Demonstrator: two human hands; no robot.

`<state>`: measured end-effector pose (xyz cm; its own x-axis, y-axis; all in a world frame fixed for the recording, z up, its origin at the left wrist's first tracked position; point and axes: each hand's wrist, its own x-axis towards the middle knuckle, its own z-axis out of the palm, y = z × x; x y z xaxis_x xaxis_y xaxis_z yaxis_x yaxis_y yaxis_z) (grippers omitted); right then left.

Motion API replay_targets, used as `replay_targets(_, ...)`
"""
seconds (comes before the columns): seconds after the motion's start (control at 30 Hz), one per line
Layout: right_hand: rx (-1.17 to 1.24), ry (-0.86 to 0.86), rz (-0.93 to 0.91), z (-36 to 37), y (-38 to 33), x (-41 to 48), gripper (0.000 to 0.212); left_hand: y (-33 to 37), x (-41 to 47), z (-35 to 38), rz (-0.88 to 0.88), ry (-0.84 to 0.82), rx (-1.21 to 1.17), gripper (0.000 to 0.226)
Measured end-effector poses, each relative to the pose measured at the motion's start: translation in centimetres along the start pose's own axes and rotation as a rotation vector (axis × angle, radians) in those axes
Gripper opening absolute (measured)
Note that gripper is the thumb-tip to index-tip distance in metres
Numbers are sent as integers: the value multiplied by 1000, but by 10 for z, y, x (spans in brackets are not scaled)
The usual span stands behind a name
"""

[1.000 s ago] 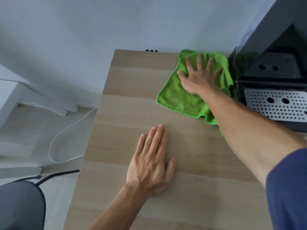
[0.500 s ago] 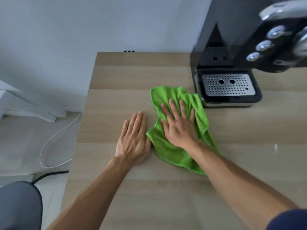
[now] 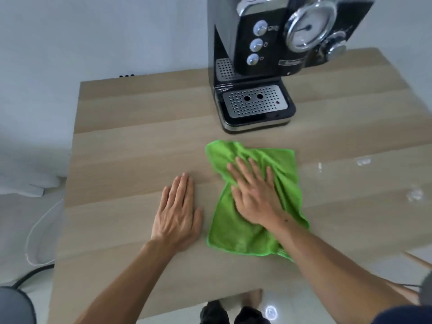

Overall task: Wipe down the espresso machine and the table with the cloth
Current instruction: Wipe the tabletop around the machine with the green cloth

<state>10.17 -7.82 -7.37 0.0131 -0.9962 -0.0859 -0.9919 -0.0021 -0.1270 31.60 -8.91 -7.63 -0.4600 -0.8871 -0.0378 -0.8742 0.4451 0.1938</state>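
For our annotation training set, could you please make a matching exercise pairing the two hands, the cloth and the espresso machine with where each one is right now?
Things:
1. left hand
2. right hand
3. cloth
4. espresso machine

Places:
A. standing toward the far side of the table
B. flat on bare wood, holding nothing
C. pressing flat on green fabric
D. lying crumpled on the table, just in front of the drip tray

Pairs: 1-B, 2-C, 3-D, 4-A.

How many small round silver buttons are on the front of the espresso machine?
3, in one column left of the gauge: top button, middle button, bottom button. Others may be hidden.
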Motion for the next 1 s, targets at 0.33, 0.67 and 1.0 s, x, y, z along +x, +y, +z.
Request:
replay_targets(0.33, 8, -22, -22, 1, 34, -78, 56, 34, -6, 5, 14, -26, 11, 66)
replay_targets(0.67, 15, -90, -6, -4, 67, -110, 57, 84, -2, 19, 20, -22, -4, 67)
replay_targets(1.0, 76, -87, 56, 3, 42, -118, 64, 85, -2, 17, 10, -41, -7, 68)
